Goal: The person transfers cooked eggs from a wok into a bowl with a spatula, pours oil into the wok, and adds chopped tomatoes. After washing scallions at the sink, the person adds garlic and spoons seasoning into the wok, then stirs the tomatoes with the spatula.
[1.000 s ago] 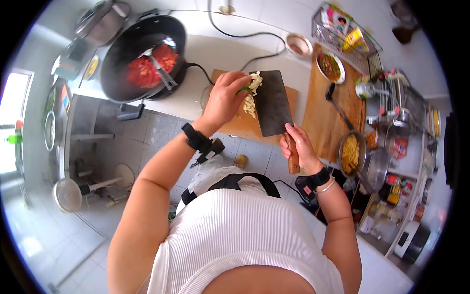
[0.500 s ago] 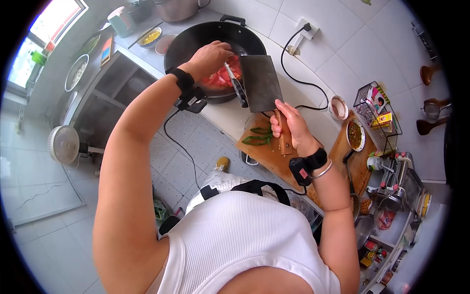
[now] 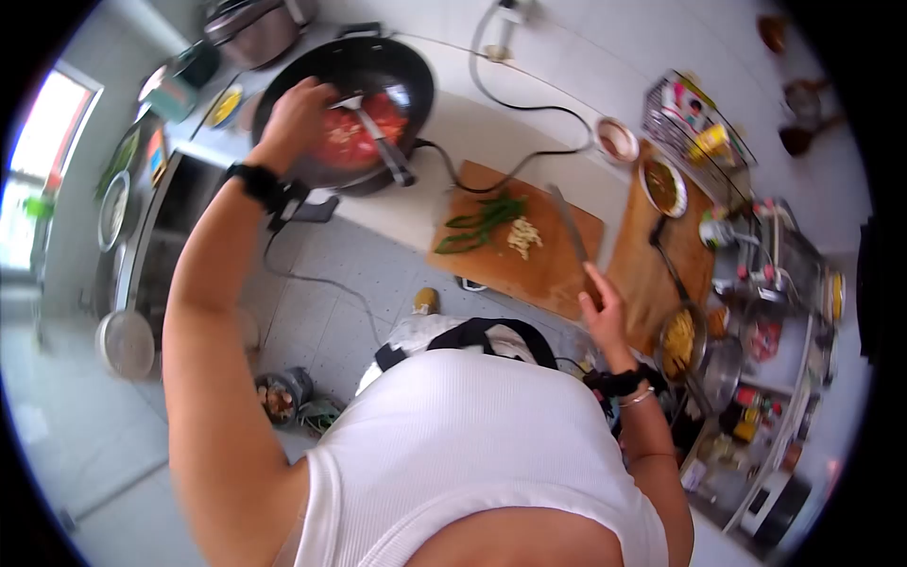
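Note:
My left hand (image 3: pixel 300 113) is over the left side of a black wok (image 3: pixel 408 71), beside the head of a metal spatula (image 3: pixel 380 140) with a dark handle. Its fingers curl downward; blur and angle hide the tips. Chopped tomatoes (image 3: pixel 350 146) with small pale bits on them lie in the wok. My right hand (image 3: pixel 605 307) is wrapped round a cleaver (image 3: pixel 570 224), its blade seen nearly edge-on above a wooden cutting board (image 3: pixel 553 269). Green pepper pieces (image 3: pixel 484 225) and a small pile of chopped pale bits, possibly garlic (image 3: pixel 523 238), lie on that board.
A second wooden board (image 3: pixel 628 279) carries an oval dish of sauce (image 3: pixel 663 187). A pan of yellow food (image 3: pixel 680 340) stands at the right. A black cord (image 3: pixel 557 113) crosses the counter. A wire basket (image 3: pixel 694 123) and a small bowl (image 3: pixel 617 140) are by the wall.
My right hand has moved the cleaver from beside the wok to above the board, turning it edge-on. My left hand stays at the wok. Pale bits show on the tomatoes. The view has shifted.

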Demonstrator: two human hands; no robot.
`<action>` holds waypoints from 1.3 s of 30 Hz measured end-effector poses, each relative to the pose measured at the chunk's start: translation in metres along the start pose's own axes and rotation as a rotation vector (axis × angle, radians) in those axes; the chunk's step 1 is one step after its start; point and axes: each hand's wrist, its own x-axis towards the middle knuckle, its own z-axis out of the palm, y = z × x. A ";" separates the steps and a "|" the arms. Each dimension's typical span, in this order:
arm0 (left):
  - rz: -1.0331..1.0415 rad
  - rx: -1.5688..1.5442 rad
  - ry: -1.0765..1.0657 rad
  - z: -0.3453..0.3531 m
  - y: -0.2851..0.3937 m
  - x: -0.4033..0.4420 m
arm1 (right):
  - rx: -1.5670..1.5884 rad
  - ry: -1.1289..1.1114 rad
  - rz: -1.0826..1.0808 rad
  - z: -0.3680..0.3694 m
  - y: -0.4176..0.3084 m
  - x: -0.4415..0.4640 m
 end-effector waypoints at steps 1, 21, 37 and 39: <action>0.039 -0.031 0.057 0.004 -0.002 -0.002 | -0.017 0.033 0.020 0.001 0.018 -0.015; -0.325 -1.253 -0.584 0.081 0.179 -0.091 | -0.110 0.682 0.525 -0.050 0.178 0.036; -0.797 -0.958 -0.406 0.084 0.246 -0.125 | -0.100 1.138 0.679 -0.232 0.407 0.171; -0.829 -0.966 -0.384 0.082 0.247 -0.130 | -0.099 1.158 0.625 -0.226 0.412 0.172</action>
